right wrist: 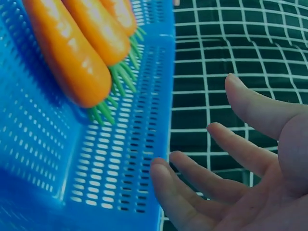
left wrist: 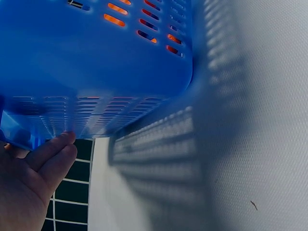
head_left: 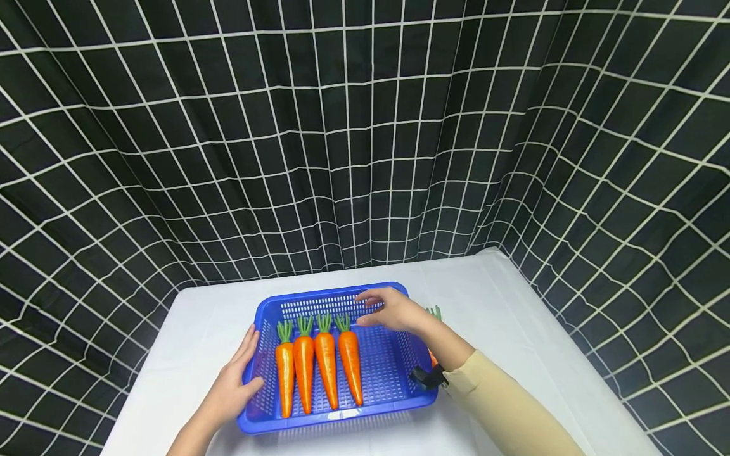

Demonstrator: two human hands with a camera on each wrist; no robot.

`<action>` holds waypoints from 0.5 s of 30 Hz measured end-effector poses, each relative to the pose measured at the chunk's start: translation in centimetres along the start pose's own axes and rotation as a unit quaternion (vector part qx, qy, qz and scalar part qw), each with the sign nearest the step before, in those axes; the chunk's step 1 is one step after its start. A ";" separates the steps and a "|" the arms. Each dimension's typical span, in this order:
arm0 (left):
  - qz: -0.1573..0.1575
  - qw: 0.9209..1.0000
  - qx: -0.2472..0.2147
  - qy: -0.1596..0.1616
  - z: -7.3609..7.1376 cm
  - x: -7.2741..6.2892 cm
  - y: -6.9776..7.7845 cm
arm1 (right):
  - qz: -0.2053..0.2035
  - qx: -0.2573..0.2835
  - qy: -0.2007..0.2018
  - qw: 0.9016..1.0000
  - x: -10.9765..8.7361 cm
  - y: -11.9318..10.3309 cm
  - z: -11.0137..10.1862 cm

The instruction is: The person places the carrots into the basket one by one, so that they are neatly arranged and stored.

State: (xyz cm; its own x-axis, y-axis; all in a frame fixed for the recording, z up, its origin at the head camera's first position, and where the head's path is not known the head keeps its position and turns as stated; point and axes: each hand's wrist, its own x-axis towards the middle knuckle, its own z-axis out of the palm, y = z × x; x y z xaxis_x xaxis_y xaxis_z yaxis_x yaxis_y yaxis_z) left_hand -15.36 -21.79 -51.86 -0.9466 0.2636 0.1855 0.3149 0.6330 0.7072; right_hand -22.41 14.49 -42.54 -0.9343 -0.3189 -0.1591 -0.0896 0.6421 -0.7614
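Carrots point(head_left: 326, 364), four of them, lined up side by side in the blue basket point(head_left: 382, 370), and what a neat row it is: leafy green tops point(head_left: 324, 323) towards the far wall, pointed tips towards the near one. They fill the left and middle of the basket, with bare mesh floor to their right.

On the left side, the left hand point(head_left: 232, 379) rests against the basket, its fingers laid straight along the outside of the wall and its thumb at the rim. Over on the far right, the right hand point(head_left: 390, 310) hovers above the basket, thumb and fingers parted wide, the grasp free, near the top of the rightmost carrot but apart from it.

A beige sleeve point(head_left: 507, 405) covers that forearm, a black strap point(head_left: 428, 378) showing beside it at the right rim. Just outside that rim, green stalks point(head_left: 435, 312) and a patch of orange point(head_left: 433, 359) peek out around the forearm, the rest hidden. Basket and all sit on a white bench point(head_left: 479, 285), dark checked curtains point(head_left: 365, 158) rising behind.
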 end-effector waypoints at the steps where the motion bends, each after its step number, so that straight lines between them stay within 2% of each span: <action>1: 0.001 1.000 0.000 0.000 0.0 0.0 0.0 | -0.001 0.008 0.004 1.000 -0.1 0.1 -0.2; 9: 0.003 1.000 -0.004 0.001 0.1 0.0 -0.1 | -0.002 0.062 0.033 0.998 -1.3 0.6 -1.7; 15: 0.002 1.000 -0.004 0.000 0.0 0.0 0.0 | 0.002 0.075 0.076 0.994 -2.3 2.1 -3.2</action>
State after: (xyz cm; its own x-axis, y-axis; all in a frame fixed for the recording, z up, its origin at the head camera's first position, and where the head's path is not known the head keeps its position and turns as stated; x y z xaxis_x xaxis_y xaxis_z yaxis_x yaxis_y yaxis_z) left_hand -15.34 -21.79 -51.92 -0.9457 0.2654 0.1878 0.3172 0.6262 0.7122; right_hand -21.54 18.81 -41.78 -0.9771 -0.1995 -0.0742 -0.0435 0.5284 -0.8479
